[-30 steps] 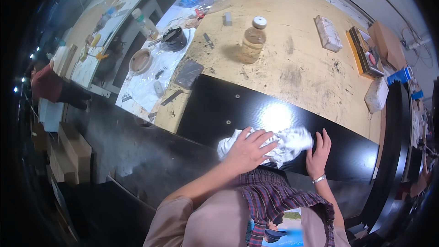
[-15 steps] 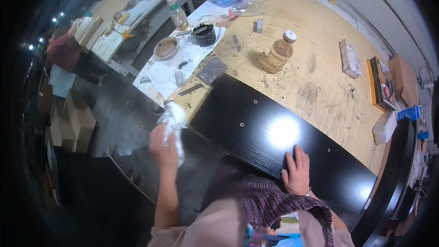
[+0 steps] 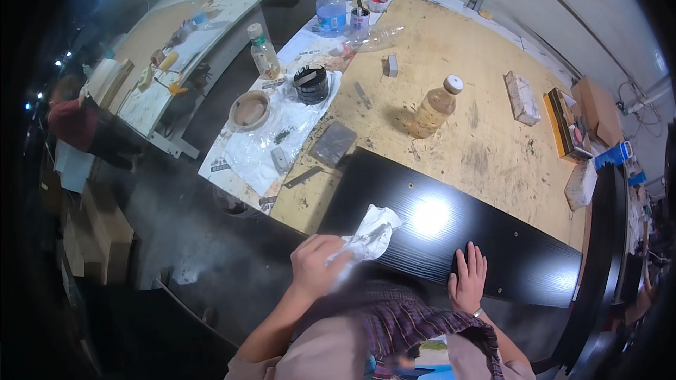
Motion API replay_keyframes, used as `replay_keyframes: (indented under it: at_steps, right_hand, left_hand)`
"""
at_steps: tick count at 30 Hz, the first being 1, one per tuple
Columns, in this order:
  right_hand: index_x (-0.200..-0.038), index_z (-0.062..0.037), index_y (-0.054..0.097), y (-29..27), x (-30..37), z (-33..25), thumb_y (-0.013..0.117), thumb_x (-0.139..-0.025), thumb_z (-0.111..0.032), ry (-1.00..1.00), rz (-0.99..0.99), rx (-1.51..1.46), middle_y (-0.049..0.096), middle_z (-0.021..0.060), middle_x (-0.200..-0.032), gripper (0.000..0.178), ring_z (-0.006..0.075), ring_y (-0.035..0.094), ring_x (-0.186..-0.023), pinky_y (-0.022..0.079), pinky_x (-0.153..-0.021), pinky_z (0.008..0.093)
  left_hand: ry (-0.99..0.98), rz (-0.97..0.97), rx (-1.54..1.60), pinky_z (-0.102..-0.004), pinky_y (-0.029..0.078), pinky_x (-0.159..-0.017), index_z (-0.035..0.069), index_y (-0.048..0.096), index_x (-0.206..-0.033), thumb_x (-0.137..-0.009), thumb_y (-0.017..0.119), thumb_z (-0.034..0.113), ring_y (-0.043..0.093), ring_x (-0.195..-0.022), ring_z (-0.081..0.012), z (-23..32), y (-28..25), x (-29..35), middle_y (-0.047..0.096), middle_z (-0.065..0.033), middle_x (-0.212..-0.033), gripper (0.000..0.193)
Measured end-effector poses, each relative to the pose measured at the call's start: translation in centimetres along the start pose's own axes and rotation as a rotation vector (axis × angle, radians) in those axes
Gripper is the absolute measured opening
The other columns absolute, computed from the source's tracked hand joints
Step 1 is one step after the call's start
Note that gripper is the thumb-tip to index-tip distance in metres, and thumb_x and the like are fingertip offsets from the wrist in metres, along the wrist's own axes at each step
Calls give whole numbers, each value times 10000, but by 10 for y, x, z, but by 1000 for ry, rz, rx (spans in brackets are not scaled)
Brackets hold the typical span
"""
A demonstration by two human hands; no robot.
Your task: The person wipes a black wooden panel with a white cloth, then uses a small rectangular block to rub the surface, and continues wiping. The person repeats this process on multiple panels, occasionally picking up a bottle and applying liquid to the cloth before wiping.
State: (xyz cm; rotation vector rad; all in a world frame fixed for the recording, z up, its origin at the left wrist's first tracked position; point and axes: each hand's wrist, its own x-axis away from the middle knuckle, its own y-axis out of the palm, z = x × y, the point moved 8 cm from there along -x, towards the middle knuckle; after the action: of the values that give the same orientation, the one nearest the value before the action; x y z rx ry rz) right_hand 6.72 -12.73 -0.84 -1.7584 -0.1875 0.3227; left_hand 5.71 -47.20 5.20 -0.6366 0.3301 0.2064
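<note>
A long black wood-grain board [image 3: 528,264] lies along the near side of the worktable, with small fastener holes in its face and a bright glare spot. My left hand [image 3: 317,264] is closed around a crumpled white cloth [image 3: 377,232] at the board's near left edge. The loose part of the cloth lies over the board; whether it touches the surface I cannot tell. Further right, my right hand [image 3: 470,281] rests flat on the board, fingers stretched out. Beyond the board stands a white-capped bottle [image 3: 434,109] of brownish liquid.
A black-smeared can [image 3: 311,86], a round tub [image 3: 250,110], a dark flat pad [image 3: 334,144] and a capped bottle [image 3: 264,56] stand at the table's left. To the right lie a wrapped block [image 3: 522,98] and an open box [image 3: 567,127]. Another person [image 3: 74,123] is far left.
My left hand has brought the cloth from beyond the board's left end rightward over its near left part. My right hand stays flat on the board. The view has shifted slightly.
</note>
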Motion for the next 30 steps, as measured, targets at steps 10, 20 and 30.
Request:
replay_keyframes:
  at_steps: [10, 20, 30]
  right_hand:
    - [-1355, -35, 542, 7, -215, -164, 760, -779, -94, -309, 109, -337, 482, 254, -1433, 618, 457, 447, -1328, 389, -1130, 500]
    - [-1292, -114, 637, 92, -364, -231, 801, -779, -352, -253, -215, -43, 558, 213, -1360, 589, 400, 488, -1317, 361, -1129, 514]
    - [-876, -49, 717, 112, -346, -347, 753, -776, -252, -469, -108, -145, 695, 144, -951, 229, 326, 638, -1000, 518, -863, 416]
  left_hand:
    - [10, -123, 152, -400, 561, -711, 44, 741, -879, -738, 825, 132, 693, -790, -326, -33, -47, 16, 730, -127, -912, 186]
    - [-174, 28, 181, -391, 557, -708, 5, 755, -905, -707, 790, 40, 696, -787, -329, -78, -86, 37, 730, -160, -915, 204]
    - [-223, 85, 193, -400, 562, -716, -3, 754, -927, -730, 773, 58, 700, -798, -338, -99, -97, 45, 735, -170, -928, 206]
